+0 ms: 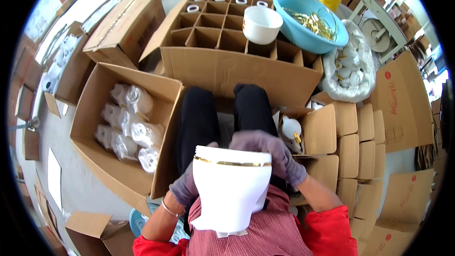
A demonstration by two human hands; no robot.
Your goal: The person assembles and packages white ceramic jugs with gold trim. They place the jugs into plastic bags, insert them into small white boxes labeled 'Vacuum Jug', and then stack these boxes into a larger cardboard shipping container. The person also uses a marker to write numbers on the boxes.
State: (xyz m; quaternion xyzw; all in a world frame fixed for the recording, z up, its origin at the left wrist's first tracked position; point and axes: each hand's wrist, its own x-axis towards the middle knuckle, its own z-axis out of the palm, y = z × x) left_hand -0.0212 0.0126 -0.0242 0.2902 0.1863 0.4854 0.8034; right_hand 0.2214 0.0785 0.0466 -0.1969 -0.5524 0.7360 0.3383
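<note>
Above my lap, a white plastic jug body with a gold band near its wide end is held between my two gloved hands. My left hand, in a grey glove, is closed against its left side; most of the fingers are hidden behind it. My right hand, also gloved, curls round the far right of the banded end, its fingers a little blurred. Close to my right knee, a white funnel-shaped part with a gold piece sits in an open carton.
Left of my legs, a carton holds several plastic-wrapped white parts. Ahead, a divided carton bears a white bowl-shaped part and a blue basin of gold pieces. A bag of white parts and carton flaps are at right.
</note>
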